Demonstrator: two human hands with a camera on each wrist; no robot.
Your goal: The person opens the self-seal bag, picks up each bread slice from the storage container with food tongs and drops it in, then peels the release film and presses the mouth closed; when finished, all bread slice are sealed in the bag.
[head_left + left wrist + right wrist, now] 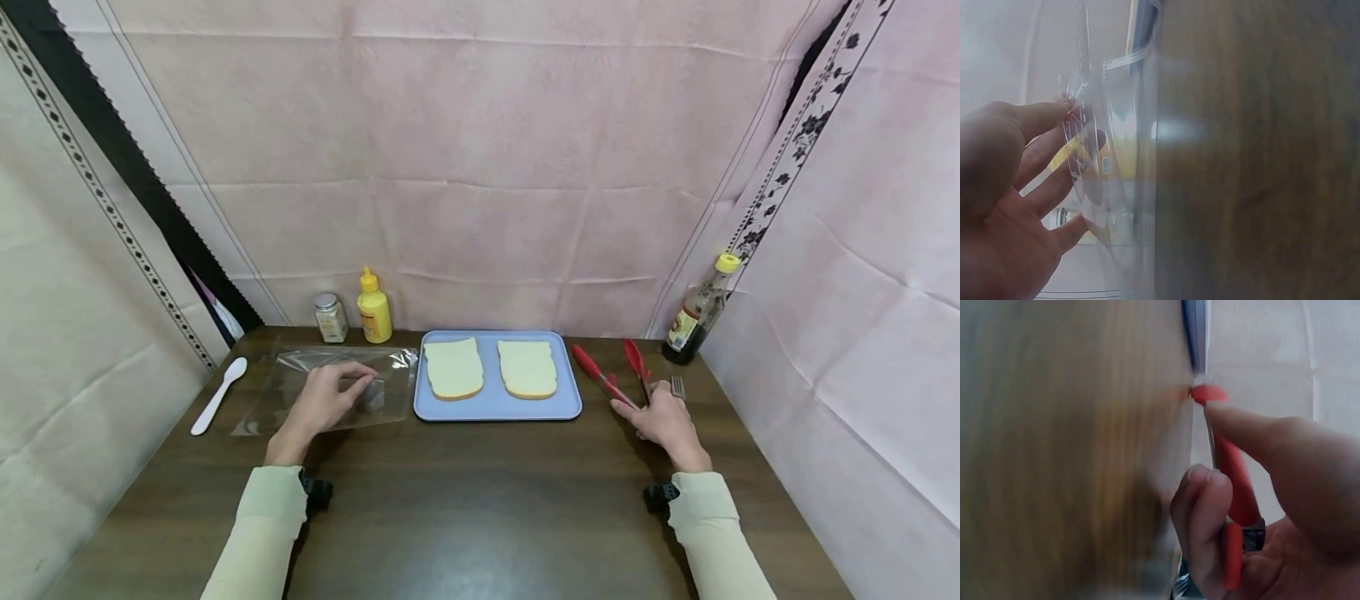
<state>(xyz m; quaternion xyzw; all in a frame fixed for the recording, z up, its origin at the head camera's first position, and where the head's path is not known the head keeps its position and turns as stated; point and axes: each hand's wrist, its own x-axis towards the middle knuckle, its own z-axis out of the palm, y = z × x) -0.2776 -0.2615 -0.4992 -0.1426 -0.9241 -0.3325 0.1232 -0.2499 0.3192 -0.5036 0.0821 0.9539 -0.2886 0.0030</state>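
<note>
Your right hand is curled round the red tongs, thumb along one arm and fingers wrapped near the hinge end, as the right wrist view shows; the red tips lie on the table just right of the tray. Expect the tongs to feel light, stiff and springy; taken near the hinge they likely give little squeeze, so a hold farther along the arms should serve better. Your left hand lies on the clear plastic bag to the left of the tray, its fingertips pinching the film. The bag looks thin, limp and slippery, and is best taken at its stiffer rim. Between your hands sits the blue tray with two bread slices side by side. A fork lies just beside your right hand, and a white spoon at the far left. A spice jar, a yellow squeeze bottle and a dark sauce bottle stand along the far edge of the dark wooden table, enclosed by pale pink cloth walls.
</note>
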